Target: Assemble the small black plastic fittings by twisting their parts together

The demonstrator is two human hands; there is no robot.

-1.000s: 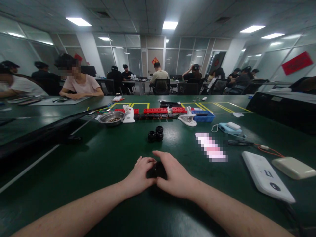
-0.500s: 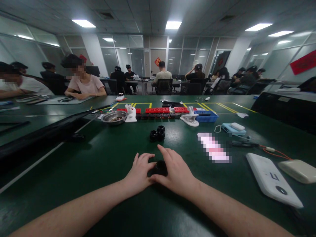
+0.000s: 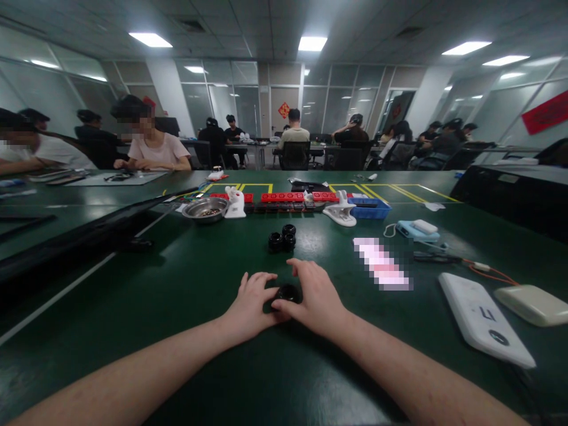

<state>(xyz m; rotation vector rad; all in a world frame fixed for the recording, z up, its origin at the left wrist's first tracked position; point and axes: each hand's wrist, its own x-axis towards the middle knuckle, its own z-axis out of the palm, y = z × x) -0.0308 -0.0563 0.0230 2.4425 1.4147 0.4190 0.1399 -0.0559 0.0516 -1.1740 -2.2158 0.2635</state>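
A glossy black ring-shaped part (image 3: 290,293), resembling a small wheel, sits low between my two hands, its round opening facing up. My left hand (image 3: 251,305) is at its left side, thumb against it and the other fingers curved above. From the right, my right hand (image 3: 320,299) curls round it, thumb across its front and index finger arched beyond it. My fingers hide much of its sides. Just past my fingertips, three similar black ring-shaped parts (image 3: 283,238) stand clustered on the green table (image 3: 213,378).
Farther back are a metal bowl (image 3: 205,210) of small pieces, white clamp-like stands (image 3: 341,210), red trays (image 3: 288,197) and a blue bin (image 3: 370,208). A white device (image 3: 486,319) and a blurred pink-white item (image 3: 382,264) lie rightward. People (image 3: 153,145) sit beyond.
My right hand has drawn slightly left and its index finger is more bent. The ring-shaped part shows more of its upper opening. My left hand has barely shifted.
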